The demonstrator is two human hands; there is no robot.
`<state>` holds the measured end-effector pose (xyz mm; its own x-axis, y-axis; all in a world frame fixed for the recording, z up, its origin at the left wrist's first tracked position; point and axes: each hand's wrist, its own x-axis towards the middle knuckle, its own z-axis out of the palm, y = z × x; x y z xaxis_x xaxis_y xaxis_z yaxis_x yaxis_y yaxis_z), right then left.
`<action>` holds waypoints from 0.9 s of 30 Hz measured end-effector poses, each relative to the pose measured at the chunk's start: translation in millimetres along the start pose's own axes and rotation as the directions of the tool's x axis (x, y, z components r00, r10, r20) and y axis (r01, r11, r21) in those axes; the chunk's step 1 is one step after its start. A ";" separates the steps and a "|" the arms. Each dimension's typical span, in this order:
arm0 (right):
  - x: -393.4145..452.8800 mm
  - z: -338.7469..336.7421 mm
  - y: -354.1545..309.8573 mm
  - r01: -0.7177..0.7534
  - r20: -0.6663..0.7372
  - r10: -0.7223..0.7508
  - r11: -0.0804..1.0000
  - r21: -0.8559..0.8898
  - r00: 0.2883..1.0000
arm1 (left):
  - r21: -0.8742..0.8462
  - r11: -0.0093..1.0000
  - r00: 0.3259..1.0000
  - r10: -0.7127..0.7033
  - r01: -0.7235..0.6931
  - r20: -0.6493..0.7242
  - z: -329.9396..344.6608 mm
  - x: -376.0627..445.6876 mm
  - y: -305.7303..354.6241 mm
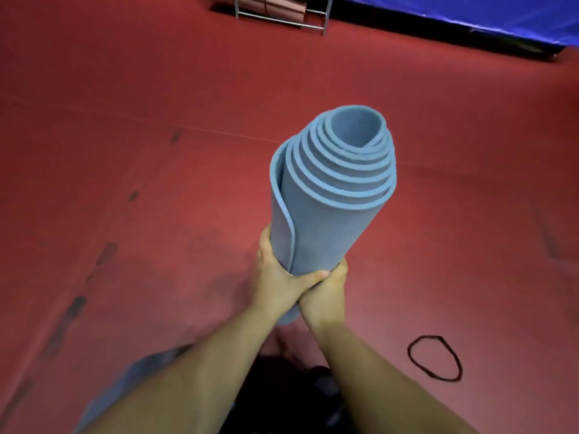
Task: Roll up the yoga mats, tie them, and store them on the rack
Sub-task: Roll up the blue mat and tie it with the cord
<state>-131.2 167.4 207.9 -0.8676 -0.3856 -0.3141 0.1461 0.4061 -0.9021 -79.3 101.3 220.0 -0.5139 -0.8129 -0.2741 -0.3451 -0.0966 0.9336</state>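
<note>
Red gym floor (125,151) lies under me. Both my hands, left hand (275,277) and right hand (329,289), grip the low end of the rolled blue foam yoga mat (326,220), its long axis pointing up and away. Nearer my right hand, the thin black band loop (435,358) waits on the floor.

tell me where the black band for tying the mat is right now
In the head view the black band lies as a loop on the red floor at lower right, just right of the right forearm, untouched, below and right of the rolled blue mat.

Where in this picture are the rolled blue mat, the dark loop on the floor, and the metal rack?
Rolled blue mat (326,227): head view, on its outer wrap.
Dark loop (411,358): head view, on the cord's left side.
Metal rack (282,21): head view, on its lower front bar.
</note>
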 end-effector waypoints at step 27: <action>-24.5 -81.9 -253.2 0.604 0.379 -0.472 0.574 -0.553 0.796 | 0.231 0.972 0.986 -0.002 -0.037 0.167 -26.5 -31.6 -8.0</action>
<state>-185.9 141.8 468.2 -0.5797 -0.8123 0.0640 -0.7028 0.4587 -0.5438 -39.5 112.6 227.3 -0.6374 -0.7051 -0.3106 -0.4977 0.0690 0.8646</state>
